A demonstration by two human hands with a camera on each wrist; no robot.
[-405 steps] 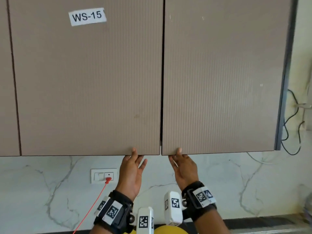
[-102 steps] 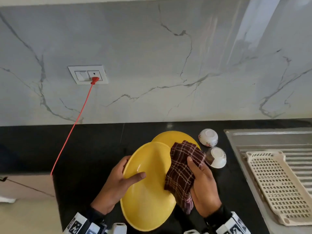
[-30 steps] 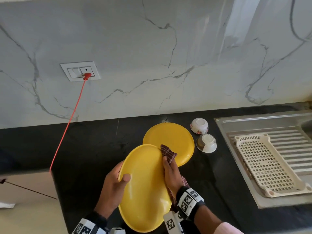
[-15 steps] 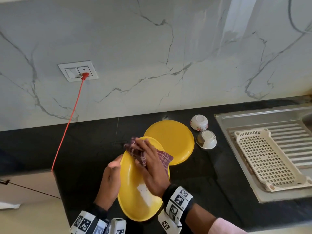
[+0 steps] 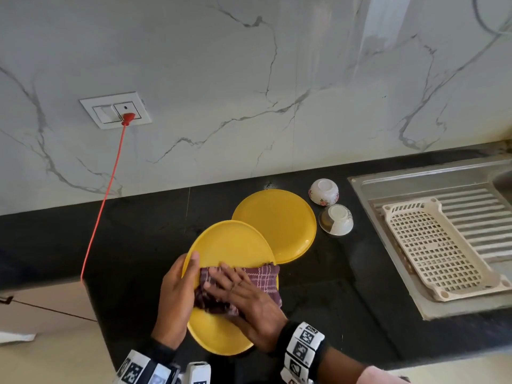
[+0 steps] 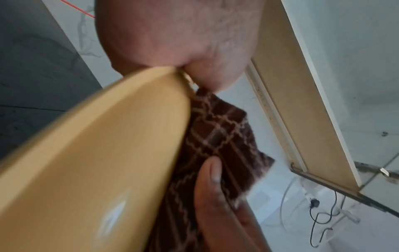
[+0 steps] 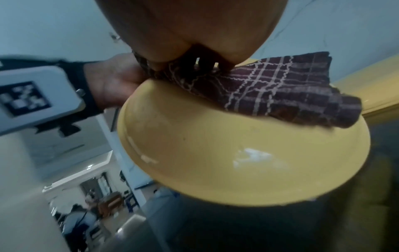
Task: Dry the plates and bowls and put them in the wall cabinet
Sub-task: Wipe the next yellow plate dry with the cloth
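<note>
My left hand [image 5: 177,289] grips a yellow plate [image 5: 232,245] by its left rim, thumb on top, and holds it above the black counter [image 5: 138,231]. My right hand [image 5: 238,289] lies on a dark red checked cloth [image 5: 263,275] and presses it onto the plate's face with straight fingers. The right wrist view shows the cloth [image 7: 280,95] draped over the plate [image 7: 215,153]. In the left wrist view the plate [image 6: 97,153] and the cloth [image 6: 215,133] fill the frame. A second yellow plate [image 5: 282,217] lies on the counter behind. Two small white bowls [image 5: 323,191] [image 5: 336,219] sit upside down to its right.
A steel sink drainboard [image 5: 415,181] on the right holds a cream plastic rack [image 5: 432,250]. A red cable [image 5: 102,200] runs from the wall socket [image 5: 115,110] down over the counter's left end. An open cabinet door [image 6: 302,102] shows in the left wrist view.
My right hand has wiped the cloth from the plate's right edge across its upper face and now presses it on the middle. The left hand has kept its hold and levelled the plate.
</note>
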